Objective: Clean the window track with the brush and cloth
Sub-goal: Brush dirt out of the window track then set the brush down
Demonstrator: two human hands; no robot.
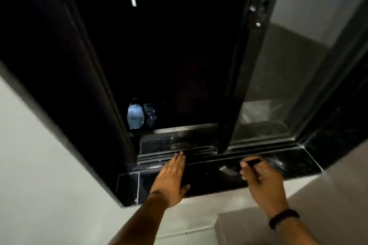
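The black window track [157, 158] runs across the bottom of an open sliding window, just beyond a glossy black sill [215, 180]. My left hand [172, 175] lies flat on the sill, fingers stretched so the tips touch the track rails. My right hand [260, 179] is closed around a thin black brush handle [253, 162], held low over the sill at the right. The brush head is blurred and hard to make out. No cloth is visible.
The dark sash frame [237, 77] stands upright just behind and between my hands, its lower end meeting the track. Glass [288, 85] fills the right side. White walls flank the window, and a pale ledge [249, 225] sits below my right wrist.
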